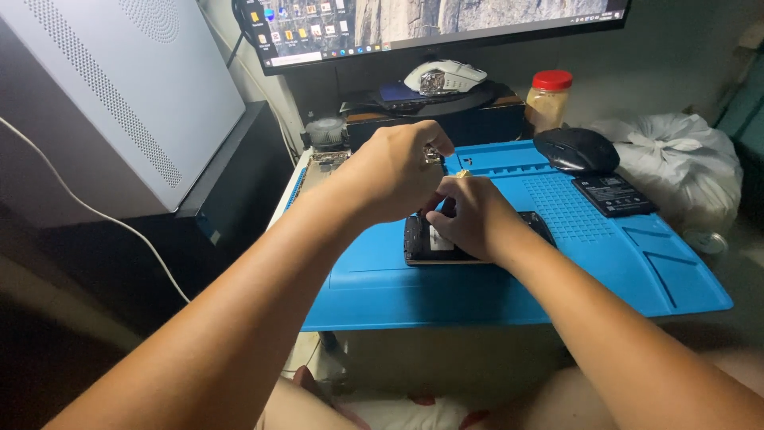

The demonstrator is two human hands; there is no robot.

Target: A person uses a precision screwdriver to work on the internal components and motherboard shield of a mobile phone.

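An opened black phone point(420, 243) lies on the blue work mat point(557, 263), its inside facing up. My right hand point(469, 215) rests on top of it, fingers curled over the inner parts and covering most of it. My left hand point(394, 171) hovers just above and behind the phone, fingers pinched on a small metal tool or part that is mostly hidden. The two hands touch over the phone's far edge.
A black phone battery point(614, 194) and a black mouse point(576, 149) lie at the mat's back right. Behind stand a red-lidded jar point(549, 97), a white mouse point(446, 77), a monitor point(430, 24) and a white plastic bag point(684, 159). A grey computer case point(119, 87) stands at the left.
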